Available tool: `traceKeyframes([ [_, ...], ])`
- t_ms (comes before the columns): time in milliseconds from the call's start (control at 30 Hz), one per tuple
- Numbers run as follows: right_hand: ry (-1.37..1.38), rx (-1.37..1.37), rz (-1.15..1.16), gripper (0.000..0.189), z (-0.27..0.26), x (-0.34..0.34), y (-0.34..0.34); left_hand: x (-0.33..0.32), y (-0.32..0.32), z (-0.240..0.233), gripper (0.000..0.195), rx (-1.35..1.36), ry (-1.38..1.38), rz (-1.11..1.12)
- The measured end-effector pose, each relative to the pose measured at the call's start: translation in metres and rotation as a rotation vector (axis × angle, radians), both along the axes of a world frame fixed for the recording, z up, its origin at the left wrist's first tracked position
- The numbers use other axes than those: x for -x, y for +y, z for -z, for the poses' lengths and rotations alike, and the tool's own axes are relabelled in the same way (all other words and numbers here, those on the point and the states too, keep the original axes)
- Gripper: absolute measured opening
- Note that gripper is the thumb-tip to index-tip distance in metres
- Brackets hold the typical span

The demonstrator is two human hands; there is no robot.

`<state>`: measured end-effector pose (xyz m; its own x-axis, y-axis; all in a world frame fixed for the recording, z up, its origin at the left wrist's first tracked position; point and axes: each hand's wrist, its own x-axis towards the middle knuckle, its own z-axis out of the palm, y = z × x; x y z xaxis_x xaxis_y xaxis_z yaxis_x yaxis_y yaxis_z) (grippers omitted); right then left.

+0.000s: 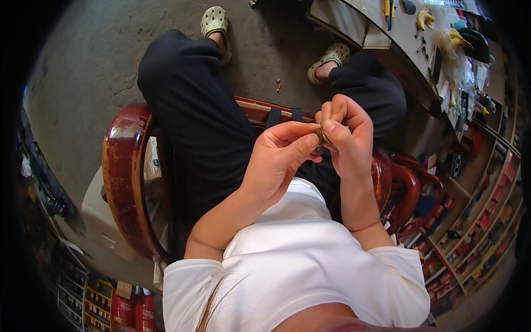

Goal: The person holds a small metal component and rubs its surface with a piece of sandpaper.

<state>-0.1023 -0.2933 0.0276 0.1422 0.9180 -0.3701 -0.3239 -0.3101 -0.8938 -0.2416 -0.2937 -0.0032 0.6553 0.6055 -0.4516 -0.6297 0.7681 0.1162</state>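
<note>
My left hand (271, 159) and my right hand (350, 139) meet in front of my lap. Between their fingertips is a small brownish object (320, 140), possibly a nut or seed shell; its exact kind cannot be told. The left thumb and forefinger pinch its left side. On the other side the right thumb and curled fingers grip it and hide part of it. Below the hands are my dark trousers (195, 108) and white shirt (290, 253).
I sit in a red wooden armchair with a worn armrest (124, 166). A cluttered table (408, 45) at upper right carries bananas (424, 19), a yellow cutter (389, 12) and plastic bags. Shelves (477, 216) fill the right side. Small brown debris (278, 85) lies on the concrete floor (103, 54).
</note>
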Motion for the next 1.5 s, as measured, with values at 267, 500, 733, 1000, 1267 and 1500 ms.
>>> traceKeyframes([
  [267, 0.096, 0.038, -0.026, 0.02, -0.002, -0.002, -0.011, 0.0, -0.001, 0.0, 0.023, 0.059, 0.008, 0.008],
  [500, 0.088, 0.057, -0.011, 0.021, 0.0, 0.001, -0.012, 0.0, 0.001, 0.001, 0.022, 0.041, 0.02, -0.034],
  [733, 0.022, 0.051, -0.025, 0.022, 0.001, 0.0, -0.014, 0.0, 0.0, 0.002, 0.023, 0.04, 0.033, -0.017],
  [1000, 0.051, 0.068, -0.046, 0.023, 0.002, -0.002, -0.009, 0.001, 0.0, 0.004, 0.022, 0.034, 0.027, -0.007],
  [1267, 0.037, 0.056, -0.042, 0.023, 0.003, -0.003, -0.009, 0.001, -0.003, 0.006, 0.022, 0.035, 0.05, -0.012],
  [1500, 0.014, 0.048, -0.015, 0.023, 0.001, -0.002, -0.007, -0.001, 0.002, 0.005, 0.022, 0.039, 0.035, -0.028],
])
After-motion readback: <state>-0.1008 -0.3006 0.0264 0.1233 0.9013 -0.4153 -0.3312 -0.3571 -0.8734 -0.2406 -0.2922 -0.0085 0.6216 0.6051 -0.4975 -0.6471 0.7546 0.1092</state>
